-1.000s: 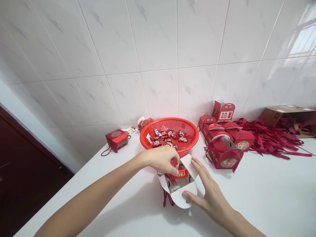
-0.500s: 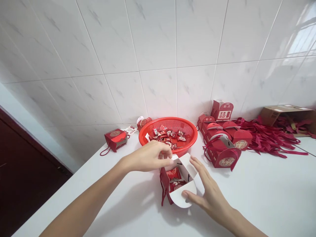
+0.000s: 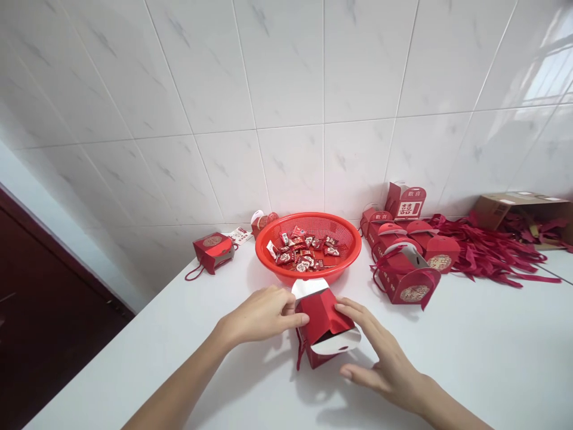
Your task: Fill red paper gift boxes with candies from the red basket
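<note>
A red gift box stands at the front of the white table, its two red panels folded inward over the top. White-lined rounded flaps stick out at its back and front, and a dark red ribbon hangs on its left side. My left hand touches the box's left edge, thumb on the red panel and fingers curled. On the right side, my right hand has its fingertips against the other panel, thumb spread apart. Just behind the box, a red plastic basket holds several wrapped candies.
A red box and a printed card lie at the left. Several closed red boxes cluster at the right, beside a pile of dark red ribbons and a cardboard box. A tiled wall rises behind.
The box's side panels have folded inward, hiding the candies inside. My left hand has moved down along the left edge; my right thumb has come off the front flap.
</note>
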`<state>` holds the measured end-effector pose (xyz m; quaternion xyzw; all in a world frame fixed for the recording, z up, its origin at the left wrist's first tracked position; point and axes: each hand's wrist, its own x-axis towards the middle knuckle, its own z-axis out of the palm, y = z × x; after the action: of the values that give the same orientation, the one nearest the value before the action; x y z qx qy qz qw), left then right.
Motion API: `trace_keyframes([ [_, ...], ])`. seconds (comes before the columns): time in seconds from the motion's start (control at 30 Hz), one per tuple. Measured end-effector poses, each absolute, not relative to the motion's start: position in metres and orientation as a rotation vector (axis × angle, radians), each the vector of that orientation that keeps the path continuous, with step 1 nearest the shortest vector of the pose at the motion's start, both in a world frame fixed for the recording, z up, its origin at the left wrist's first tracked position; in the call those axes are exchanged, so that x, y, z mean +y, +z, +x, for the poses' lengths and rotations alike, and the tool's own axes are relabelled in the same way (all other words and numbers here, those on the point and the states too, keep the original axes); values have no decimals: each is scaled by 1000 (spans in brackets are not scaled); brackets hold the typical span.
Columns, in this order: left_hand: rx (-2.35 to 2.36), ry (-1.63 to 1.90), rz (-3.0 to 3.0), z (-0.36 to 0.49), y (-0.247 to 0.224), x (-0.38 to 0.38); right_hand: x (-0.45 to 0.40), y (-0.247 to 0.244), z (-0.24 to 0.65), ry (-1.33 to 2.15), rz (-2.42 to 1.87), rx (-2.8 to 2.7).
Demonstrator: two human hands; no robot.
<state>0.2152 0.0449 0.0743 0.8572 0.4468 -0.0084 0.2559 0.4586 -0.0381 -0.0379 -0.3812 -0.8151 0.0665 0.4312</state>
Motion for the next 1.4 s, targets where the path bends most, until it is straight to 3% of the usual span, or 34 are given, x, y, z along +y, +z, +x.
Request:
trace_keyframes([
  [0.27,1059,408,2237,219,55,32,-39,-33,460,47,-939,-1930],
  [0.7,621,747,2359,245,18,-1,-36,-29,463,-18,-1113,-1787],
  [1.07,750,874,2408,264,6,-4,-37,-31,470,105,-1303,-1956],
  [1.4,548,781,2379,250,16,3,-45,0,483,165,-1380,-2176],
])
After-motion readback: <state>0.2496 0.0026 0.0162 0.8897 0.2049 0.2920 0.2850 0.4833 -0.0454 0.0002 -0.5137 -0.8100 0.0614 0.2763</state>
